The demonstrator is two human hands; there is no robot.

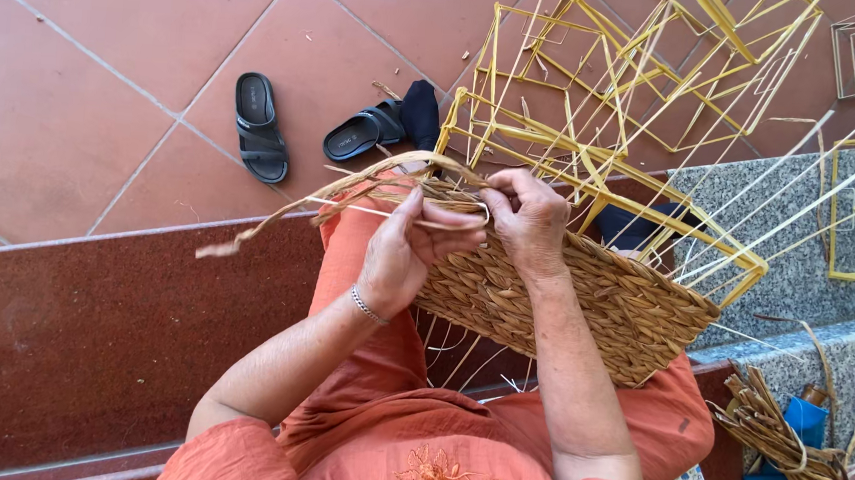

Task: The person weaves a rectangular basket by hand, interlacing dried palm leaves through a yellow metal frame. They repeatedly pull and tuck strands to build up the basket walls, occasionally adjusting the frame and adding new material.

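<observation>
Head view is showing a half-woven basket [584, 301] lying across the lap on orange trousers [377, 387]: tan braided fibre over a yellow wire frame [603, 172], long axis running from upper left to lower right, bare frame pointing away from the person. Left hand [401, 253] and right hand [529, 217] are both pinching a loose fibre strand [289, 210] at the basket's upper-left edge, its free end trailing left.

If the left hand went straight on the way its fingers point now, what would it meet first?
The left hand points toward the right hand, so it would probably first meet that hand's fingers at the woven basket rim; depth is unclear.
</observation>
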